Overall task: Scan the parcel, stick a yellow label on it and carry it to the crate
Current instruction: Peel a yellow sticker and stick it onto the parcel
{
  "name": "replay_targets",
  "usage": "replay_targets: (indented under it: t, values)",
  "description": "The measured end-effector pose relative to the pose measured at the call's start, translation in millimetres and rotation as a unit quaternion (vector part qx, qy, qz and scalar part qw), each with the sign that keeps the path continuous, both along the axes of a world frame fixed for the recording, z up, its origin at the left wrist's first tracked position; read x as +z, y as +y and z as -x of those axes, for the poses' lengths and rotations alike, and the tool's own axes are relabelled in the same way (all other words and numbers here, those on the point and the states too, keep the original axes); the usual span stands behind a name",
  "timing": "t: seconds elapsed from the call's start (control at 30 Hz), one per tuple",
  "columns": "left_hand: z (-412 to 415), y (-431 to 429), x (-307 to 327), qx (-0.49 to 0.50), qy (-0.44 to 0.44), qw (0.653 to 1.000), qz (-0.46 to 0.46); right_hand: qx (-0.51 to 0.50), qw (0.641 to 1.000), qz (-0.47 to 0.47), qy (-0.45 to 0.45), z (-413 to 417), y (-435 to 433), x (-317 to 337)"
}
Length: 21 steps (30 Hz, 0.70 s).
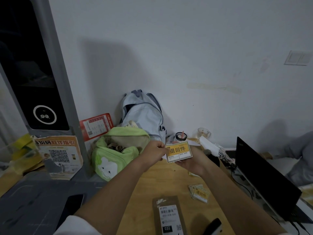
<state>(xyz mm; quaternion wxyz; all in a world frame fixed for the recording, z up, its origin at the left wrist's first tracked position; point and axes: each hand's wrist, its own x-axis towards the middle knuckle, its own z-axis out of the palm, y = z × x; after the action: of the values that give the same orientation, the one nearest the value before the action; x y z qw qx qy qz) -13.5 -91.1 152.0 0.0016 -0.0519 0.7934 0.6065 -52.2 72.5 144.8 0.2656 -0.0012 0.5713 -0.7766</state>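
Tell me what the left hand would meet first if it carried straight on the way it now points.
The left hand points rightward and already pinches the yellow label; going on, it would likely press into the right hand holding that label. Depth is unclear.

Plain white wall (186, 48) beyond hands, light switch (297, 58) far upper rt; wooden table (152, 180) under them; dim light.

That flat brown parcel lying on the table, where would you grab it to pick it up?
Judging by its pose, take the parcel by its long side edges, coming from above. It lies flat, long and narrow on the wooden table, and both long sides look free.
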Motion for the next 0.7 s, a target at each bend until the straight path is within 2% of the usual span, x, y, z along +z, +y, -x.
replay_targets:
  t: [0.07, 0.2, 0.43, 0.7]
  values:
    - [1, 0, -3, 0.006, 0.011, 1.000, 0.009, 0.037, 0.999, 0.010, 0.007, 0, -2, 1]
    - [3, 0, -3, 0.008, 0.014, 1.000, -0.011, 0.084, 0.994, -0.029, 0.059, 3, -5, -3]
    - [10, 1, -2, 0.030, 0.024, 0.999, -0.031, 0.054, 0.986, -0.099, 0.125, 9, -2, -9]
    - [16, -2, -7, 0.064, 0.041, 0.996, -0.052, 0.011, 0.984, -0.142, 0.103, 21, -1, -19]
